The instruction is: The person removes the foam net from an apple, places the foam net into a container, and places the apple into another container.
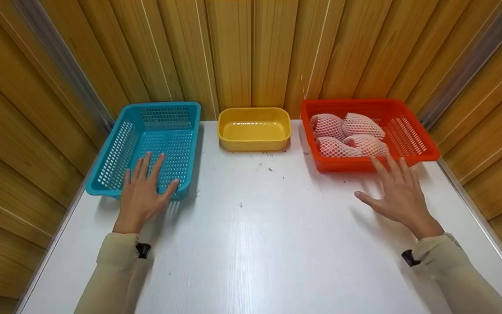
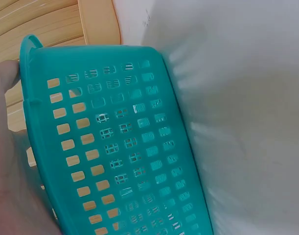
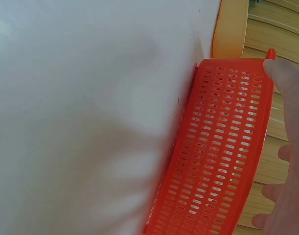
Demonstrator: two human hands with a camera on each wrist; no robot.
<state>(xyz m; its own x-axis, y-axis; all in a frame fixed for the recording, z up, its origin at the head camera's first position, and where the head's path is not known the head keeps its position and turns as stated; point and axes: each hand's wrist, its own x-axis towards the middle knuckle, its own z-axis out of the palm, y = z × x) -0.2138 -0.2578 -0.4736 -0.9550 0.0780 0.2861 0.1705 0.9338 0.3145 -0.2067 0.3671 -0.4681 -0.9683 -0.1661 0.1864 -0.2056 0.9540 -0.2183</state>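
Observation:
My left hand [image 1: 143, 194] is spread over the front end of a teal plastic basket [image 1: 193, 144], its fingers straight and holding nothing. In the left wrist view, that hand [image 2: 7, 161] shows at the left edge beside the basket's perforated wall [image 2: 105, 117]. Fingers apart, my right hand [image 1: 401, 196] hovers by the front rim of a red basket [image 1: 416, 131] and holds nothing. Several pinkish, rounded items in white foam netting [image 1: 338, 147] lie in the red basket's left part; their kind is hidden by the netting. The right wrist view shows the red basket's slotted wall [image 3: 213, 147] near the fingers.
Between the two baskets stands a yellow rectangular container [image 1: 255, 144] at the back of the white table [image 1: 251, 235]. Wood-look panels [image 1: 251, 52] enclose the back and both sides. Small dark marks [image 1: 270, 169] dot the tabletop in front of the yellow container.

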